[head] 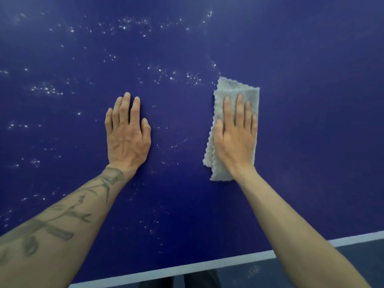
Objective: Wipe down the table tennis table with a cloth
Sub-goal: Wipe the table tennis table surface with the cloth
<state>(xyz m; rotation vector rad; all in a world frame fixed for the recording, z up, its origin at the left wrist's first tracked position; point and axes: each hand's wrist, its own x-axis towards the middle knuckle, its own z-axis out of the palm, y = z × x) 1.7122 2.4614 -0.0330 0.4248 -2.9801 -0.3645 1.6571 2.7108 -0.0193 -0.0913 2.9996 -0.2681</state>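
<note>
The right hand is laid flat, fingers straight, on the cloth, which is pressed against the bench a little in from the near edge. The left hand is spread flat on the bare surface to the left, apart from the cloth, and nothing is held in it.

The cloth is seen to be grey and fleecy, folded into a long strip with scalloped hems. The bench top is matt, smooth and deep blue, bounded at the near edge by a white line.

Few marks are seen to the right of the cloth, so that part is judged wiped. Pale specks, whether drops or dust cannot be told, are scattered over the left side and toward the far edge, so most of the wiping is judged still to be done.
</note>
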